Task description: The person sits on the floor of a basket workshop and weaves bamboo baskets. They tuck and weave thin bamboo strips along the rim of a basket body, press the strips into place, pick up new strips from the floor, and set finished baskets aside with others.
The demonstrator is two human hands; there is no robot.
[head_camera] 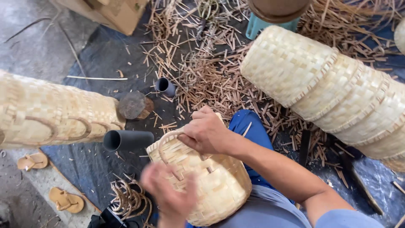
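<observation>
A small woven bamboo basket [219,185] lies tilted on my lap, mouth toward the upper left. My right hand [205,133] grips its rim where a curved cane handle [165,143] arches off the edge. My left hand [168,194] is blurred by motion in front of the basket's side, fingers apart, and I see nothing in it. My blue trouser leg [249,126] shows behind the basket.
Nested stacks of woven baskets lie on their sides at right [329,84] and left [50,114]. Two black tubes [126,139] [166,86], a wood block [134,105], bamboo scraps [211,71], cane loops [126,198], sandals [67,202], a cardboard box [120,14].
</observation>
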